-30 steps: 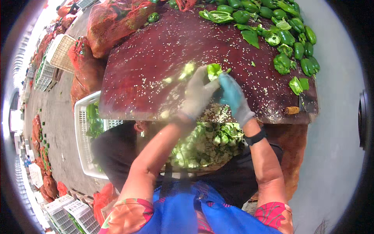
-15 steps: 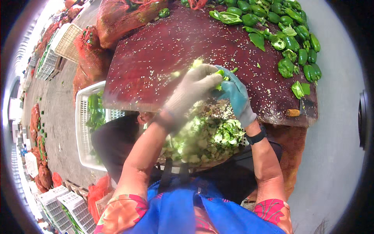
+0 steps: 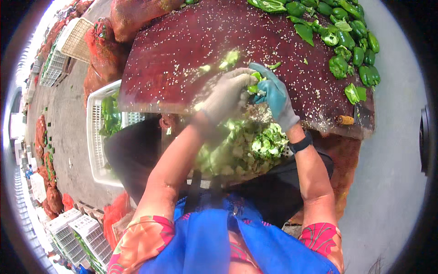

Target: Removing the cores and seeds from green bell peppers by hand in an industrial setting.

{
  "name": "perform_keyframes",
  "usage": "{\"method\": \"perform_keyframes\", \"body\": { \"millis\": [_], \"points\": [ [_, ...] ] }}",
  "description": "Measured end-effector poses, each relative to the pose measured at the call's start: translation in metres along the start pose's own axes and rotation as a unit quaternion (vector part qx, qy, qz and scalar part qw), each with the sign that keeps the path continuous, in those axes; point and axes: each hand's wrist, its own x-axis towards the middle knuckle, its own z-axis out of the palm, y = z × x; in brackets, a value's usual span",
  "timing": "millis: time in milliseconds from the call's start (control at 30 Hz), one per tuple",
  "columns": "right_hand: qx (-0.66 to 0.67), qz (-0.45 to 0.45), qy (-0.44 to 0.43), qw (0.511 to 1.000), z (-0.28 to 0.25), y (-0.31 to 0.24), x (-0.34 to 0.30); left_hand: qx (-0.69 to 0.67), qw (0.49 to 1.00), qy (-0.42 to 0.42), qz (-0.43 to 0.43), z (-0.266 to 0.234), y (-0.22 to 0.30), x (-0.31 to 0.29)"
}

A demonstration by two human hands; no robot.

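**Gloved hands gather cut green pepper at a board's near edge**

Dark red and speckled with pale seeds, the cutting board (image 3: 191, 50) fills the upper middle of the view. At the middle of its near edge two gloved hands meet. Fingers of the left hand (image 3: 228, 93), in a grey glove, curl together over pale green pepper pieces (image 3: 253, 82); motion blur makes it hard to tell how firmly they grip. Touching them, the right hand (image 3: 275, 96), in a blue glove, cups the same pieces with fingers bent close. Just below the edge sits a heap of chopped pepper (image 3: 246, 148). Whole green peppers (image 3: 346, 41) crowd the board's far right corner. A white crate (image 3: 98, 137) stands left.
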Motion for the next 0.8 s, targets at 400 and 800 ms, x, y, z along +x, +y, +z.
{"method": "perform_keyframes", "body": {
  "millis": [400,800],
  "points": [
    [0.132,-0.013,-0.033,0.991,-0.006,0.008,0.012,-0.175,0.985,-0.013,0.008,-0.032,0.012,-0.034],
    [-0.248,0.002,-0.202,0.947,0.013,0.041,0.0,0.142,0.983,0.116,-0.008,-0.123,0.063,-0.117]
  ]
}}
